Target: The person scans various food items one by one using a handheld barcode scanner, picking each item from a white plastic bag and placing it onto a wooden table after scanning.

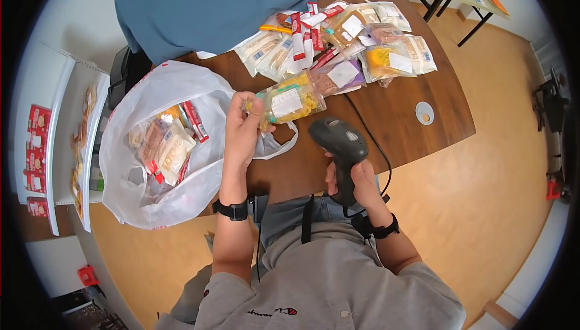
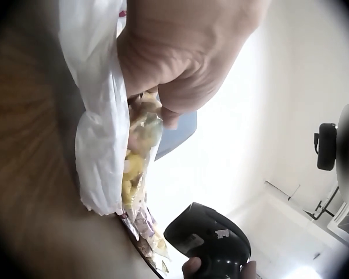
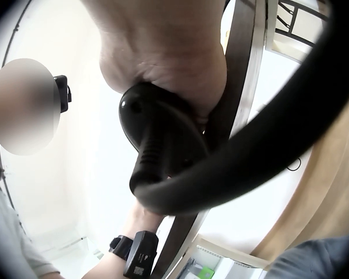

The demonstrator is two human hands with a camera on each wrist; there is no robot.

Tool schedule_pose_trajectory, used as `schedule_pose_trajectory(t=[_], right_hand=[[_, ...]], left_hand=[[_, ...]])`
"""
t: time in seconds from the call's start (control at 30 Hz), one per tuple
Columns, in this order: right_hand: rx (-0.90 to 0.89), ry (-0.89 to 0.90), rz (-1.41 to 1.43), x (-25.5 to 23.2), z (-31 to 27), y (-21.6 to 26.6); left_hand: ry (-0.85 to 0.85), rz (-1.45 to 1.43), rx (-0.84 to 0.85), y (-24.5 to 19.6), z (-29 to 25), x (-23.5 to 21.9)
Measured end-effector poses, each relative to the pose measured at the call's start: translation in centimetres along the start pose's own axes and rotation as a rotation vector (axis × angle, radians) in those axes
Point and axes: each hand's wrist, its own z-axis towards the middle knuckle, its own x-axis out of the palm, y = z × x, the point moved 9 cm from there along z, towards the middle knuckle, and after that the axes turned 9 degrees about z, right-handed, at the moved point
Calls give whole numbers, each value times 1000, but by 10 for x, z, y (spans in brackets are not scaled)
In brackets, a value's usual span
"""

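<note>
In the head view my left hand (image 1: 241,126) pinches one end of a clear packet of yellow food (image 1: 309,101), thumb on top, its white label facing up. The left wrist view shows this packet (image 2: 134,174) edge-on beneath the fingers. My right hand (image 1: 366,186) grips a black handheld barcode scanner (image 1: 340,142) by its handle, near the table's front edge. The scanner's head is just right of the packet. From the right wrist, the handle's base (image 3: 148,139) and its thick cable (image 3: 250,157) show, with the fingers mostly hidden.
A white plastic bag (image 1: 208,209) with several packets inside stands open at the left. Packets and red sticks (image 1: 297,37) are heaped at the back of the wooden table (image 1: 399,124). Blue cloth (image 1: 205,9) lies behind. The scanner's cable (image 1: 379,145) crosses the tabletop.
</note>
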Motion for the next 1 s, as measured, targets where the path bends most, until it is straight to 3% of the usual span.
schedule_pose_trajectory(t=[0.17, 0.27, 0.37, 0.53, 0.77, 0.83, 0.87, 0.93, 1.0], right_hand=[[-4, 4, -17, 2, 1, 1], [-18, -7, -21, 2, 0, 1], [-19, -11, -17, 1, 0, 1], [-13, -7, -29, 2, 0, 1], [-3, -11, -29, 0, 1, 1], [-5, -15, -6, 0, 0, 3], [-1, -13, 16, 1, -1, 3], [-7, -2, 18, 0, -1, 3], [-11, 17, 18, 2, -2, 4]], left_hand=[[-38, 193, 89, -1, -6, -2], [-61, 361, 227, -14, -12, -2], [-65, 439, 146, -9, -13, -2], [57, 141, 29, 9, -11, 5], [54, 68, -53, 9, -18, 2], [-155, 389, 382, -46, -38, -4], [-148, 390, 382, -48, -40, -4], [-148, 575, 743, -76, -59, 2], [-152, 536, 819, -73, -63, -3]])
